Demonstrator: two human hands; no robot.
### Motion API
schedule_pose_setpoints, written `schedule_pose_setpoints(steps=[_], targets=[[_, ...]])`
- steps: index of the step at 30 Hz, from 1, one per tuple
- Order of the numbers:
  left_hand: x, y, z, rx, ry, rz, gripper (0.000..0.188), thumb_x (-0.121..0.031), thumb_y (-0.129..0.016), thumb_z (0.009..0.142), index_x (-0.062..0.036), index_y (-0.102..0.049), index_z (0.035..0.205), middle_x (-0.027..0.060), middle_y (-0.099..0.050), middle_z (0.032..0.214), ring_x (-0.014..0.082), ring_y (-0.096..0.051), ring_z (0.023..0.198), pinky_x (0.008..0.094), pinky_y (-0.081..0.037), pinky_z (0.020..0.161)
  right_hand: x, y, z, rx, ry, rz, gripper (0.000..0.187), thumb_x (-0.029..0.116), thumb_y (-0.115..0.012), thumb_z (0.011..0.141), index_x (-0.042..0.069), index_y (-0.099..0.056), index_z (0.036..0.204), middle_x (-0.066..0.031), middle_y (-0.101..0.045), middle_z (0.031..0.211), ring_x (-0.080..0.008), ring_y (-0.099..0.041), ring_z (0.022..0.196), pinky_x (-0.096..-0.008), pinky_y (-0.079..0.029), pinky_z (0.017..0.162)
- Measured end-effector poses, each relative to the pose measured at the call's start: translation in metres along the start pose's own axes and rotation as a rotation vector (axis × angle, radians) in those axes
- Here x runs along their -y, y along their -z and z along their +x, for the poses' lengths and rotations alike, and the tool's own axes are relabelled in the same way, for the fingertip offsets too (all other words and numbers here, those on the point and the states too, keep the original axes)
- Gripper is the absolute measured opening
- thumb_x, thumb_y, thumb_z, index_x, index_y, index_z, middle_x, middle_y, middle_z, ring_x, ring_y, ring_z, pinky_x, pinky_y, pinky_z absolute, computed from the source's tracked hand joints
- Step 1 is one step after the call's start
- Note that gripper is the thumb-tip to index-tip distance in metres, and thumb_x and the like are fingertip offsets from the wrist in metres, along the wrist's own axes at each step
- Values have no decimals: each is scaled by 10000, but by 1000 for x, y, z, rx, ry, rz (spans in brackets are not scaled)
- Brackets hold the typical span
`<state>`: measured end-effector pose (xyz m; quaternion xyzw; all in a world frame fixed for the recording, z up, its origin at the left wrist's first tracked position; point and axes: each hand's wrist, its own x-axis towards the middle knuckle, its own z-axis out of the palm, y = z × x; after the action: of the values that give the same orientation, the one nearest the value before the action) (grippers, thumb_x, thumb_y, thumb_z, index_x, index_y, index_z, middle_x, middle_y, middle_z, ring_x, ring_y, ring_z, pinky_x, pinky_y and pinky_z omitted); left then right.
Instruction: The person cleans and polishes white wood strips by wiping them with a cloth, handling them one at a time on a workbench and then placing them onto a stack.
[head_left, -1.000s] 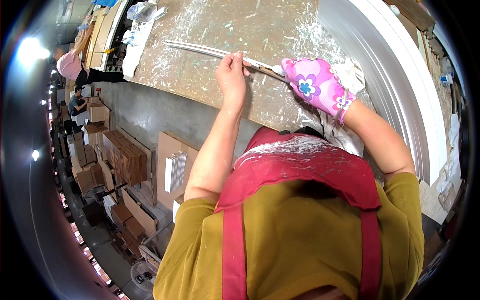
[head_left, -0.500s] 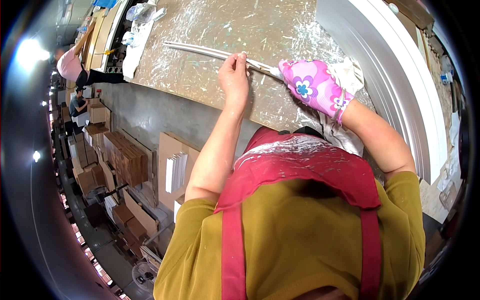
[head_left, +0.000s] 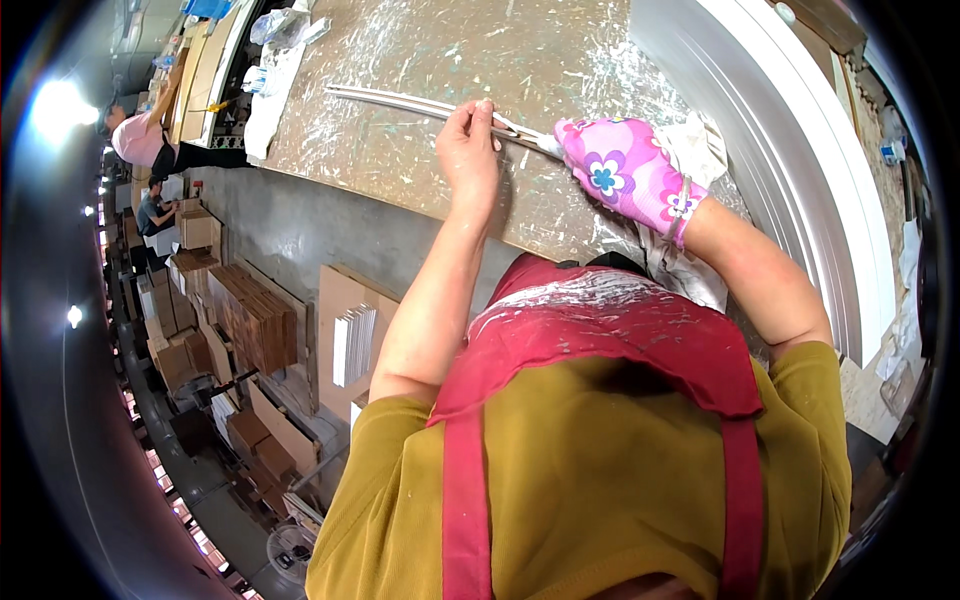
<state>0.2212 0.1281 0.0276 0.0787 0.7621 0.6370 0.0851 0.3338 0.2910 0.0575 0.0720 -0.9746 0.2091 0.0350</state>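
Note:
Long thin white strips (head_left: 385,98) lie close together across the worktable (head_left: 420,50), which is brown and covered in white smears. My bare left hand (head_left: 468,155) pinches them between thumb and fingers near their middle. On my right hand (head_left: 620,172) is a pink flowered cloth covering, fastened at the wrist by a band. It is closed at the right end of the strips, where a small whitish tip sticks out; the covering hides what its fingers hold. A crumpled off-white cloth (head_left: 697,148) lies just beyond that hand.
Long white panels (head_left: 800,130) are stacked along the table's right side. Clear plastic wrap (head_left: 282,25) and a white cloth (head_left: 268,120) lie at its far left edge. Down to the left, cardboard stacks (head_left: 250,315) and a fan (head_left: 290,550) stand on the floor; two people are farther off.
My hands and the strips keep almost the same place. In the left background, the person in pink shifts slightly.

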Motion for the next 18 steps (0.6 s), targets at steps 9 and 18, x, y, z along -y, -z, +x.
schedule_pose_setpoints(steps=[9,18], targets=[[-2,-3,-6,10,9,42,199,-184,-610,971,-4,-674,917,-11,-607,713,44,-453,582,213,-364,536,4,5,1,33,-43,48,142,107,-583,859,39,-535,974,-137,-618,784,-335,-645,715,-418,-520,601],[6,-3,-4,2,-9,14,147,-125,-611,961,7,-670,936,-4,-623,690,35,-439,546,206,-342,491,1,0,3,-35,1,111,97,96,-537,884,22,-561,943,-156,-622,733,-336,-639,650,-430,-510,580]])
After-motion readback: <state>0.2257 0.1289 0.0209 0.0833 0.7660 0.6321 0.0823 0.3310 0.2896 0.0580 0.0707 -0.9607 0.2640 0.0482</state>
